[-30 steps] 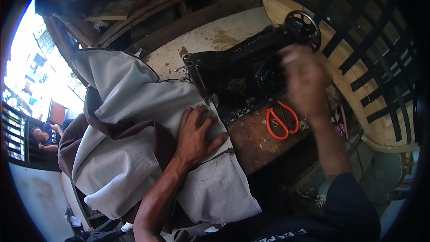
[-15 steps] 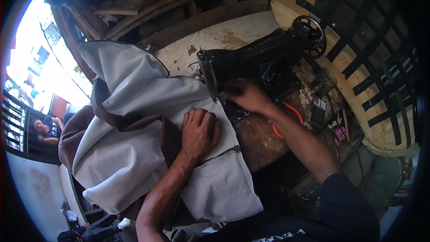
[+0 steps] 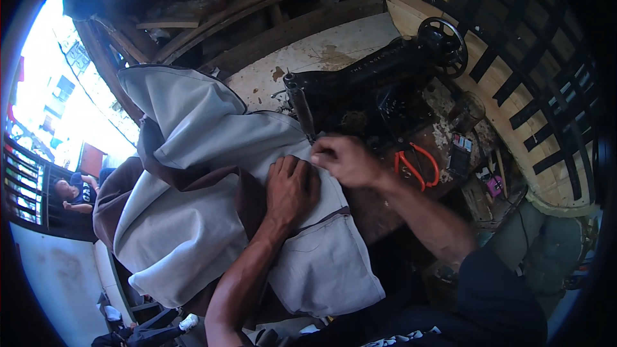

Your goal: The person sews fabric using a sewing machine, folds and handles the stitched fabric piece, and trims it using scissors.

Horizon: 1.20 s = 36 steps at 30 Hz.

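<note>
Grey cloth [image 3: 212, 173] drapes off the sewing table's left edge, running leftward from the needle; left hand [image 3: 290, 187] presses it flat, right hand [image 3: 344, 159], nearer the sewing machine [image 3: 379, 87], pinches its edge.

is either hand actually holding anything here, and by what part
Left hand lies flat on the grey fabric, pressing, not gripping. Right hand fingers are at the fabric edge by the needle; a pinch cannot be told.
</note>
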Each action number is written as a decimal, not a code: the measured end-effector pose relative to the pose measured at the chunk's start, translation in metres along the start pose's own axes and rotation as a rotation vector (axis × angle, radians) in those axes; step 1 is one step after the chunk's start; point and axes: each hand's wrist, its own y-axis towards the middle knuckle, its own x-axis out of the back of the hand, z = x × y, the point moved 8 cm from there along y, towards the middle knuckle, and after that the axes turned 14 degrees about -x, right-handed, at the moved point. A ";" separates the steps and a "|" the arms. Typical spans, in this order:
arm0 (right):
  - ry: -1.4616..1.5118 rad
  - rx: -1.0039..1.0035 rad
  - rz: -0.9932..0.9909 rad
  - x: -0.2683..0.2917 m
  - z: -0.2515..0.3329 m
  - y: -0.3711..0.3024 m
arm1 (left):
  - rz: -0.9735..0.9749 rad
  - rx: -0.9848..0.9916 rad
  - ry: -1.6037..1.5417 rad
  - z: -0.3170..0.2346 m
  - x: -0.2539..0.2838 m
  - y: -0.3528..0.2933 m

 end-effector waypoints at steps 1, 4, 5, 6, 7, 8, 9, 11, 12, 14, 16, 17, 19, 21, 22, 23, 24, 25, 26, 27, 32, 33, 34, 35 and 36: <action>-0.071 -0.031 0.068 0.001 -0.012 -0.002 | 0.014 0.017 -0.011 0.002 -0.001 -0.001; -0.184 -0.050 0.140 0.009 -0.027 -0.015 | -0.015 -0.010 -0.060 -0.004 0.007 0.009; -0.152 -0.005 0.123 0.009 -0.024 -0.015 | 0.036 -0.010 -0.044 -0.003 0.006 0.009; -0.154 -0.009 0.124 0.007 -0.026 -0.013 | 0.035 -0.008 -0.048 -0.001 0.005 0.008; -0.154 0.164 0.089 0.007 -0.016 -0.015 | 0.036 -0.005 -0.058 0.002 0.001 0.006; -0.151 0.344 0.052 0.007 -0.002 -0.016 | 0.034 -0.005 -0.062 0.007 -0.001 0.005; -0.151 0.348 0.052 0.008 -0.001 -0.010 | 0.032 -0.007 -0.058 0.010 -0.002 0.004; -0.151 0.230 0.246 -0.002 -0.006 0.005 | 0.008 -0.002 -0.087 0.015 -0.002 0.002; -0.150 0.229 0.246 0.000 -0.005 0.008 | 0.009 -0.003 -0.088 0.016 -0.003 0.001; -0.382 0.211 0.207 0.002 -0.004 0.012 | 0.004 0.082 -0.111 0.024 -0.004 0.000; -0.419 0.202 0.226 0.000 0.004 0.010 | -0.072 0.132 -0.173 0.029 0.000 -0.003; -0.459 0.183 0.239 -0.001 0.004 0.008 | -0.147 0.176 -0.246 0.030 0.006 -0.001; -0.449 0.192 0.242 0.002 -0.001 0.007 | -0.122 0.253 -0.378 0.033 0.005 0.003; -0.438 0.205 0.245 0.002 -0.005 0.004 | -0.097 0.328 -0.506 0.039 0.003 0.005; -0.448 0.260 0.197 0.003 -0.004 -0.002 | -0.014 0.231 -0.385 0.034 0.002 0.009; -0.459 0.313 0.149 0.004 0.001 -0.006 | 0.069 0.136 -0.267 0.028 -0.001 0.012; -0.460 0.312 0.152 0.004 0.002 -0.006 | 0.068 0.139 -0.268 0.031 -0.003 0.012; -0.489 0.304 0.161 0.004 0.003 -0.006 | 0.018 0.134 -0.277 0.033 -0.002 0.012; -0.515 0.296 0.170 0.003 0.005 -0.006 | -0.030 0.129 -0.284 0.035 0.002 0.011; -0.512 0.297 0.174 0.002 0.007 -0.006 | -0.029 0.133 -0.283 0.036 0.002 0.009; -0.225 0.083 0.268 0.038 -0.011 -0.005 | -0.165 0.444 -0.525 0.058 0.002 -0.002; -0.202 0.255 0.232 0.032 -0.006 -0.006 | -0.167 0.445 -0.526 0.059 0.002 -0.003; -0.205 0.254 0.232 0.039 -0.009 -0.005 | -0.238 0.496 -0.582 0.064 0.002 -0.008; -0.424 0.218 0.182 0.040 -0.001 0.000 | -0.300 0.544 -0.635 0.072 0.004 -0.017; -0.641 0.178 0.130 0.042 0.000 0.006 | -0.292 0.540 -0.636 0.075 0.005 -0.023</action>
